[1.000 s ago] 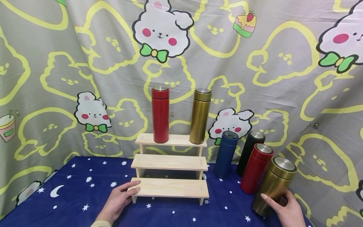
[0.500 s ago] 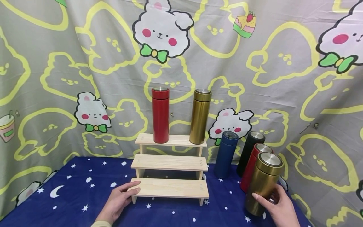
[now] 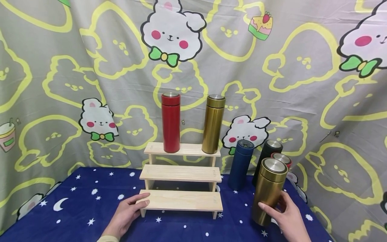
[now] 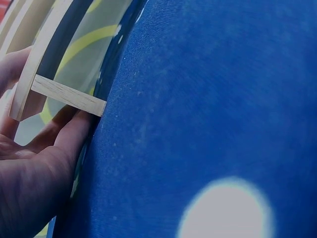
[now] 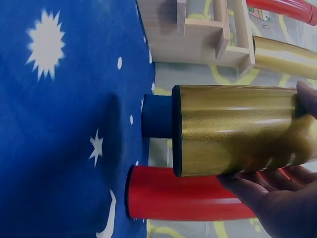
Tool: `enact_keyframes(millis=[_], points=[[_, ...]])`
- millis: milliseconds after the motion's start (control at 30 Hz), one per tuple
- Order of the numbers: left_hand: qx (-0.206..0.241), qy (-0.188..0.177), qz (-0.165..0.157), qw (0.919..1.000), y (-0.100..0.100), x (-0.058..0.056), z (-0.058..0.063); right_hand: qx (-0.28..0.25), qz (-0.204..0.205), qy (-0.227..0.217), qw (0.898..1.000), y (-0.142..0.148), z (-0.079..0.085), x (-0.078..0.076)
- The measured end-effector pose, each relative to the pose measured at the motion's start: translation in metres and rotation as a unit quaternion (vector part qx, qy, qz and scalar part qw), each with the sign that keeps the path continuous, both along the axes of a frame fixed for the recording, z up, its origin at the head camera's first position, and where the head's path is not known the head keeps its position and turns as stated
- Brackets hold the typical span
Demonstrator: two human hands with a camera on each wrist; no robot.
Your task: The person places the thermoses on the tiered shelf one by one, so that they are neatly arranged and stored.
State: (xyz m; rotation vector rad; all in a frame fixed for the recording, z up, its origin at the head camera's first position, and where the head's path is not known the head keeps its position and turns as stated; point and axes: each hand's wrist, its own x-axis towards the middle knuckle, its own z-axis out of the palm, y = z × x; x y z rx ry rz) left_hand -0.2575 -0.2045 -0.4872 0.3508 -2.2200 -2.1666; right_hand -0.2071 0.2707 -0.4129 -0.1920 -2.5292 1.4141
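My right hand (image 3: 288, 215) grips a gold thermos bottle (image 3: 267, 193) with a steel-topped lid, thumb on the near side and fingers around the far side. In the right wrist view the bottle's dark base (image 5: 177, 131) hangs above the cloth, with a shadow on the cloth below. At the left, my left hand (image 3: 125, 213) holds the end of the lowest step of a three-tier wooden stand (image 3: 181, 200). The left wrist view has its fingers around the step's end, near the stand's leg (image 4: 69, 96). A red thermos (image 3: 171, 127) and another gold thermos (image 3: 213, 129) stand on the top step.
Right of the stand, a blue thermos (image 3: 240, 168), a black thermos (image 3: 273, 144) and a second red thermos (image 5: 188, 193) stand on the navy star-patterned cloth (image 3: 99, 188). The held bottle partly hides the black and red ones. A patterned curtain (image 3: 127, 84) hangs behind.
My right hand has carried the gold thermos left and slightly up, so it now covers most of the red thermos behind it. My left hand and the stand have stayed put.
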Motion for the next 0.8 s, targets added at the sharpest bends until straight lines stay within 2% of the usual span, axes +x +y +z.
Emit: enact_keyframes(millis=[267,567,800], points=[[0.008,0.003,0.0,1.0,0.001,-0.001,-0.001,-0.019,0.012,0.01,1.0,-0.013,0.007,-0.005],[0.009,0.001,0.0,1.0,0.001,-0.002,-0.001,-0.051,0.034,0.063,0.996,-0.024,0.007,-0.01],[0.007,-0.001,0.002,1.0,0.001,-0.001,0.0,-0.073,0.041,0.056,0.995,-0.033,0.012,-0.012]])
